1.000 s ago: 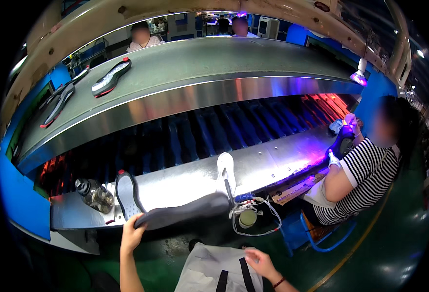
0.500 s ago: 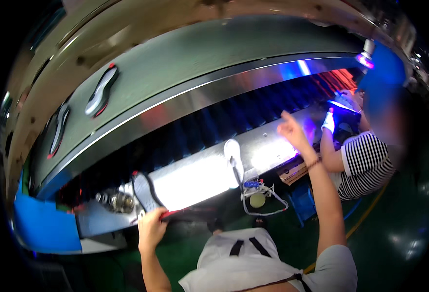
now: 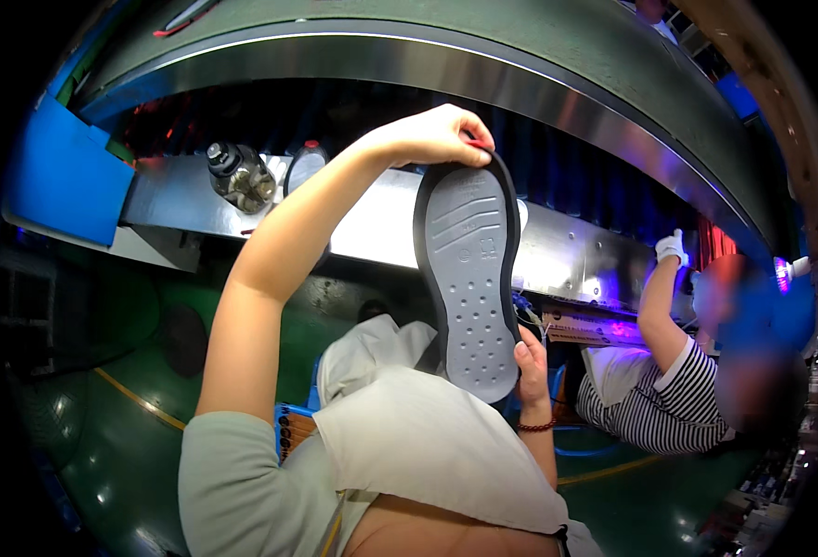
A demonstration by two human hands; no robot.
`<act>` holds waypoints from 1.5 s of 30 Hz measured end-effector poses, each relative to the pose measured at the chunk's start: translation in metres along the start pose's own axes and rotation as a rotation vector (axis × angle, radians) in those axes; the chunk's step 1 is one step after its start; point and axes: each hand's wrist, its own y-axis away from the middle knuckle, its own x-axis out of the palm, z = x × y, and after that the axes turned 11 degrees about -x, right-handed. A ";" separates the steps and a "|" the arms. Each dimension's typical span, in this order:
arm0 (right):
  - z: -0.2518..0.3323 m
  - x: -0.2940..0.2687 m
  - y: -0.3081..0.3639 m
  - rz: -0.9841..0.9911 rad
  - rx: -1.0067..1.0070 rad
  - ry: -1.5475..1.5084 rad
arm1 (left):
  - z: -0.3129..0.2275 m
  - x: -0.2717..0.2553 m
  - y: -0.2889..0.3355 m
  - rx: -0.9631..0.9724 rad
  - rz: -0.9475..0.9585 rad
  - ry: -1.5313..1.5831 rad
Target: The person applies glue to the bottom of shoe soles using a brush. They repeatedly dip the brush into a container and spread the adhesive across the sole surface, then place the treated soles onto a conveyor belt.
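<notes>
A shoe sole (image 3: 472,269) with a grey patterned face and a black rim stands nearly upright before me, close to view. My left hand (image 3: 446,139) pinches its top end, where a bit of red shows between the fingers. At the lower right edge of the sole is my right hand (image 3: 532,367), thumb along the rim; its other fingers are partly hidden. Past my left forearm, a second sole (image 3: 308,167) with a red tip lies on the lit metal bench (image 3: 363,218), partly covered by the arm.
A dark clear bottle (image 3: 240,176) stands on the bench beside a blue panel (image 3: 61,176). Beyond runs a green conveyor belt (image 3: 353,14) with a metal edge and another sole (image 3: 186,17). To the right sits a co-worker in a striped shirt (image 3: 655,399), one gloved hand raised.
The sole in my left hand has come up from the bench's front edge to close before me. My right hand has dropped from over the bench to its lower end. The view has turned.
</notes>
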 end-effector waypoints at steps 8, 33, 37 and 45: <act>-0.006 0.043 0.004 -0.125 -0.020 -0.163 | 0.006 -0.004 -0.017 -0.046 0.106 0.198; -0.007 0.063 0.000 -0.134 -0.118 -0.091 | 0.004 -0.025 -0.012 -0.098 0.234 0.433; -0.007 0.061 0.001 -0.119 -0.119 -0.087 | 0.011 -0.021 -0.011 -0.114 0.202 0.440; -0.024 0.043 0.004 -0.109 -0.118 -0.066 | 0.025 -0.003 -0.010 -0.096 0.125 0.448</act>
